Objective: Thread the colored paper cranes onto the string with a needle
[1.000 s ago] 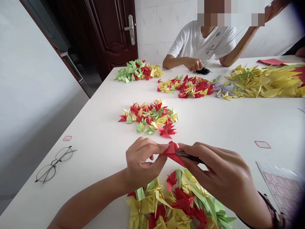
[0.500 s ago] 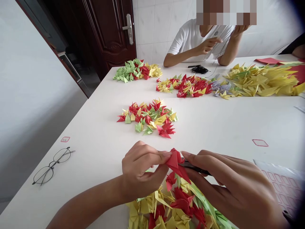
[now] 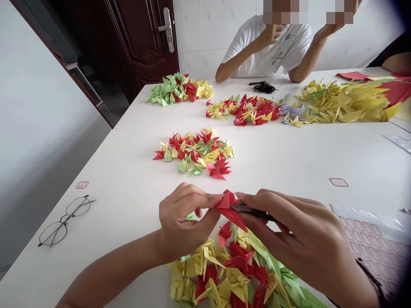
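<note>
A folded red paper piece (image 3: 228, 206) is pinched between the thumb and fingers of my left hand (image 3: 188, 216). My right hand (image 3: 295, 235) holds a dark, slim tool (image 3: 252, 210), whose tip touches the red paper from the right. Below both hands lies a pile of folded yellow, red and green paper pieces (image 3: 237, 282), partly covered by my right hand. A smaller mixed pile (image 3: 195, 149) sits on the white table (image 3: 128, 171) beyond my hands.
Eyeglasses (image 3: 66, 220) lie at the left. More folded-paper piles (image 3: 173, 90) and yellow ones (image 3: 349, 102) line the far side, beside black thread (image 3: 263, 87). A person in a white shirt (image 3: 266, 51) sits opposite. A sticker sheet (image 3: 369, 239) is at the right.
The view has shifted slightly. The red paper has tilted a little in my fingers, with the tool still against it. The person opposite has raised one hand and spread both hands apart.
</note>
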`<act>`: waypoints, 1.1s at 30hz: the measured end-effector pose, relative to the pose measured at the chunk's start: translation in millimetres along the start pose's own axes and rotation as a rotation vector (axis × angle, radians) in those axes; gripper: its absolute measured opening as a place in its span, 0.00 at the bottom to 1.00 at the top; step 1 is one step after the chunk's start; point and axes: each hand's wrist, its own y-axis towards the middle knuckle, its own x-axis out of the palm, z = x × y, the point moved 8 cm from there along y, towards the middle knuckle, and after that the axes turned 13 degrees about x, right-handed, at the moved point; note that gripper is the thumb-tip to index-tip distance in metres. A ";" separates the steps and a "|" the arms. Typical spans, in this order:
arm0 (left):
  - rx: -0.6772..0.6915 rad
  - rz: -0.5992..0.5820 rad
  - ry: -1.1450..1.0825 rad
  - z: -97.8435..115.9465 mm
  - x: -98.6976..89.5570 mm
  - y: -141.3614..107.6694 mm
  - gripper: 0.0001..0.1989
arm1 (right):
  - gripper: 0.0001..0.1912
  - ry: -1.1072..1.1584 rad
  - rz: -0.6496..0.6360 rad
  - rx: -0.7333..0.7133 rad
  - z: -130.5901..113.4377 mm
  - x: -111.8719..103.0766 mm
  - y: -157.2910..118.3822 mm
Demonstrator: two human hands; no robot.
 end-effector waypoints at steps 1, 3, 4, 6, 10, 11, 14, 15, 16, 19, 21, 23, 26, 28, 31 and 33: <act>-0.004 -0.003 0.000 -0.2 0.0 0.1 0.08 | 0.08 -0.004 0.004 0.003 0.0 -0.4 -0.1; -0.010 -0.007 0.004 -0.6 -0.1 0.1 0.08 | 0.08 -0.009 0.006 0.004 -0.2 -0.8 -0.3; -0.011 -0.008 0.007 -0.6 -0.1 0.1 0.08 | 0.08 -0.012 0.006 0.005 -0.3 -0.8 -0.3; -0.010 -0.007 0.009 -0.6 0.0 0.0 0.07 | 0.09 -0.015 0.005 0.008 -0.5 -0.8 -0.4; -0.009 -0.002 0.001 -0.3 0.0 -0.2 0.08 | 0.09 -0.016 0.019 0.022 -0.6 -2.5 -0.8; -0.009 0.000 0.000 -0.2 -0.1 -0.2 0.08 | 0.08 -0.017 0.025 0.025 -0.7 -3.2 -1.0; -0.005 0.006 0.002 0.3 -0.8 0.1 0.08 | 0.08 -0.023 0.041 0.031 -1.0 -5.5 -1.3; -0.003 0.006 0.005 0.6 -1.0 0.3 0.08 | 0.08 -0.025 0.042 0.030 -1.3 -6.0 -1.3; -0.001 0.006 0.007 0.8 -1.2 0.6 0.08 | 0.07 -0.026 0.040 0.027 -1.6 -6.1 -1.3; -0.003 0.000 0.013 0.9 -1.3 1.2 0.08 | 0.07 -0.025 0.034 0.017 -2.5 -6.1 -1.4; -0.005 -0.006 0.018 0.8 -1.1 1.2 0.08 | 0.07 -0.024 0.036 0.018 -2.6 -6.1 -1.6; -0.002 -0.009 0.025 0.8 -0.8 0.9 0.07 | 0.08 -0.025 0.036 0.025 -2.4 -5.8 -1.7; 0.017 -0.011 0.042 1.6 -0.1 0.2 0.08 | 0.10 -0.030 0.024 0.032 -2.5 -4.5 -1.2; 0.034 -0.007 0.051 2.7 0.1 0.1 0.08 | 0.11 -0.036 0.010 0.035 -2.9 -3.4 -0.6; 0.043 -0.005 0.056 3.5 0.3 0.3 0.08 | 0.12 -0.043 0.007 0.045 -2.9 -3.6 0.2; 0.046 -0.012 0.061 3.9 0.7 0.7 0.08 | 0.11 -0.042 0.011 0.052 -2.6 -4.2 0.1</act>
